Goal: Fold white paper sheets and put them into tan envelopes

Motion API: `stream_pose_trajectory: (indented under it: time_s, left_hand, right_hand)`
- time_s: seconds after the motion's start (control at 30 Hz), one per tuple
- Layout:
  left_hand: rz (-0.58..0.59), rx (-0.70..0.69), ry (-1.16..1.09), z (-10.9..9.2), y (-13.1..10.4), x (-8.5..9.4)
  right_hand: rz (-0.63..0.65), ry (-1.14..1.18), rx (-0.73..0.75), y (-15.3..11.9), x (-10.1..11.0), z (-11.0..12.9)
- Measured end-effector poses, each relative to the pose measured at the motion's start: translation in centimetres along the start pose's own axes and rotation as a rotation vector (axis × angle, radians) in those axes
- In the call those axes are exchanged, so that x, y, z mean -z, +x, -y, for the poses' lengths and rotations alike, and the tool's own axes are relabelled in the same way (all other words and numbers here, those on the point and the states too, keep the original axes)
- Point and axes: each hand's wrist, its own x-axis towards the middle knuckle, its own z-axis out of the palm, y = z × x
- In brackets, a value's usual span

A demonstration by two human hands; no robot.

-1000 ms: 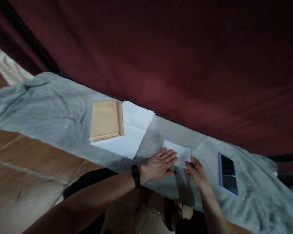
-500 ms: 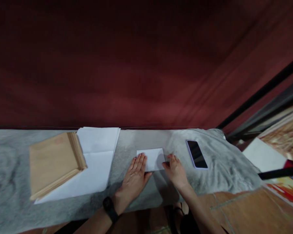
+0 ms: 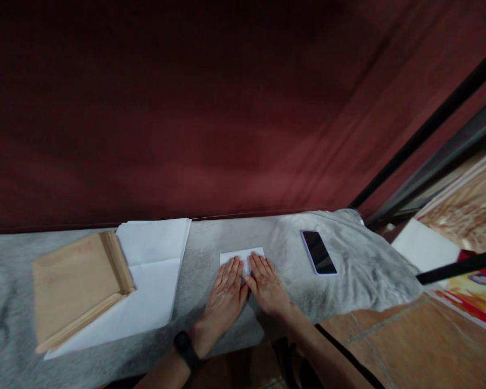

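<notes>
A small folded white paper (image 3: pixel 242 253) lies on the grey cloth in front of me, mostly covered by both hands. Across its left part my left hand (image 3: pixel 225 293) lies flat, fingers stretched out, with a black watch on the wrist. My right hand (image 3: pixel 268 286) rests flat over the right part, its fingers extended and its thumb close to the left thumb. Neither hand grips anything.
A stack of brown envelopes (image 3: pixel 79 286) sits at the left on large white sheets (image 3: pixel 154 281). To the right is a phone (image 3: pixel 319 253) on the grey cloth (image 3: pixel 360 270). Behind hangs a dark red curtain (image 3: pixel 235 135); a black bar (image 3: pixel 425 129) slants at the right.
My right hand has moved left from the paper's right edge and now lies flat on it. The left hand stays on the paper. The view has shifted slightly.
</notes>
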Motion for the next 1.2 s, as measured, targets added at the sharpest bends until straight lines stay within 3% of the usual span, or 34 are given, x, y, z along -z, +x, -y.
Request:
stream_pose_trajectory:
  time_s: [0.4, 0.63, 1.0, 1.1, 1.2]
  left_hand:
    - [0.075, 0.176, 0.038, 2.5, 0.4, -0.5]
    - [0.153, 0.239, 0.075, 2.9, 0.8, -0.2]
    - [0.023, 0.275, 0.078, 3.3, 1.0, -0.5]
    - [-0.023, 0.223, 0.047, 2.1, 1.2, -0.2]
    - [-0.009, 0.06, -0.013, 0.4, 0.9, 0.0]
  right_hand:
    - [-0.023, -0.115, -0.073, 0.1, -0.1, -1.4]
    - [-0.013, -0.133, -0.088, 0.2, -0.1, -1.3]
    - [-0.011, -0.087, -0.131, 0.1, 0.3, -1.6]
    - [-0.028, -0.061, -0.138, 0.1, 0.5, -1.5]
    - [-0.008, -0.005, -0.06, 0.0, 0.9, -1.0]
